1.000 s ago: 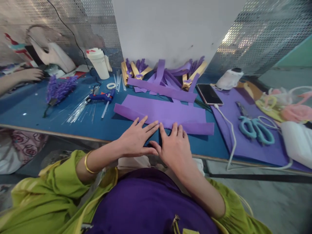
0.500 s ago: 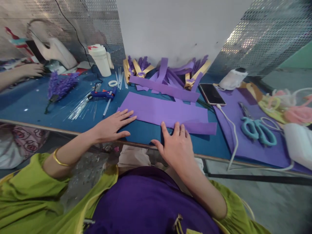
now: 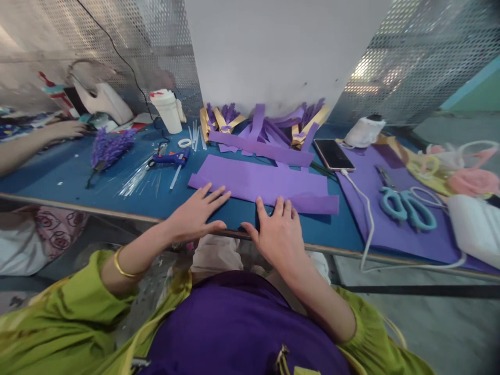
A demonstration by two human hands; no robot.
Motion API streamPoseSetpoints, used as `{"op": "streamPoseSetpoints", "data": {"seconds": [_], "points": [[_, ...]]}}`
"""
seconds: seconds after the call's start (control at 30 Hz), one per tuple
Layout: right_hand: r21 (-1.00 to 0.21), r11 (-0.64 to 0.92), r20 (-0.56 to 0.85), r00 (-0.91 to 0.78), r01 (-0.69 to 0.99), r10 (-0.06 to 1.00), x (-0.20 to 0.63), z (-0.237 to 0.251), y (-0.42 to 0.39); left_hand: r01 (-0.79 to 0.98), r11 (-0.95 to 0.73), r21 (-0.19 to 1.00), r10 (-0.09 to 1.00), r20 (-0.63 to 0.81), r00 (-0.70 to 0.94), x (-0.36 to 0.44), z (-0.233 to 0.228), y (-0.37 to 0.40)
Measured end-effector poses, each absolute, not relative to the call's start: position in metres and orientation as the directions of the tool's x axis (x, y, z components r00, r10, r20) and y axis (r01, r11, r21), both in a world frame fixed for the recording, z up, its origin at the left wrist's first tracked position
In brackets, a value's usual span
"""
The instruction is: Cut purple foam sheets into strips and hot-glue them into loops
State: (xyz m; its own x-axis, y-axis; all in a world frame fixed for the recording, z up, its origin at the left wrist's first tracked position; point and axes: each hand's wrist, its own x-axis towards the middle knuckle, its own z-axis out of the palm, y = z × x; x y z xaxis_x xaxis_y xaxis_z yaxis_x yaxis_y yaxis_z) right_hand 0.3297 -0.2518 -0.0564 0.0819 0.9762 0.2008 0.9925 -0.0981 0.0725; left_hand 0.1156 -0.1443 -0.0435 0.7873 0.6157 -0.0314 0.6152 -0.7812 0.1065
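A purple sheet of paper or foam [image 3: 265, 179] lies flat on the blue tabletop in front of me, its near edge folded over into a narrow strip. My left hand [image 3: 197, 211] rests with spread fingers, the fingertips on the near edge left of its middle. My right hand [image 3: 279, 224] has its fingertips pressed on the folded edge right of the middle, thumb stretched out to the left. Neither hand grips anything. Just behind the sheet lies a loose purple strip [image 3: 260, 146].
Left stand a blue glue gun [image 3: 170, 158], glue sticks [image 3: 195, 135], a purple flower bunch [image 3: 111, 148] and a white cup [image 3: 167, 112]. To the right are a phone [image 3: 334, 154] with a cable and teal-handled scissors [image 3: 406, 205]. Another person's arm [image 3: 39, 140] reaches in at far left.
My left hand has slid to the right along the near edge, closer to my right hand. The right hand stays at the folded edge. The view has shifted slightly.
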Motion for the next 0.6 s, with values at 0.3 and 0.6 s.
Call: {"op": "streamPoseSetpoints", "data": {"seconds": [0.3, 0.6], "points": [[0.025, -0.112, 0.174, 0.106, 0.993, 0.979, 0.329, -0.055, -0.251, 0.583, -0.81, 0.059, 0.577, -0.088, 0.812, 0.139, -0.038, -0.148], [-0.048, -0.049, 0.218, 0.059, 0.998, 0.974, 0.318, -0.057, -0.245, 0.476, -0.872, 0.112, 0.467, -0.094, 0.879, 0.157, -0.036, -0.153]]}}
